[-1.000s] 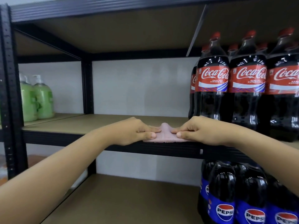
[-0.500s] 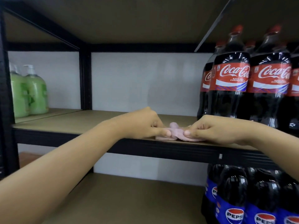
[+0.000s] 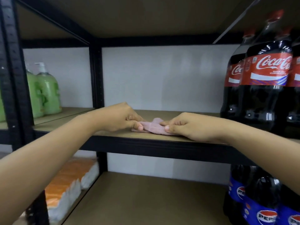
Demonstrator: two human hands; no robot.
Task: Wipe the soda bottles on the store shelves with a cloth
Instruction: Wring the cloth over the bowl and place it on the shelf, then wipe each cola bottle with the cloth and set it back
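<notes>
My left hand (image 3: 120, 118) and right hand (image 3: 186, 126) both pinch the pink cloth (image 3: 152, 126), thumbs and curled fingers gripping its opposite ends. It lies flat near the front edge of the middle shelf (image 3: 113, 134). Coca-Cola bottles (image 3: 266, 82) stand to my right on that shelf, Pepsi bottles (image 3: 259, 200) on the one below.

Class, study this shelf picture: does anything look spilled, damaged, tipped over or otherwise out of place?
Nothing stands out. The Coca-Cola bottles and Pepsi bottles stand upright. The left hand and right hand pinch the pink cloth flat on the middle shelf.
</notes>
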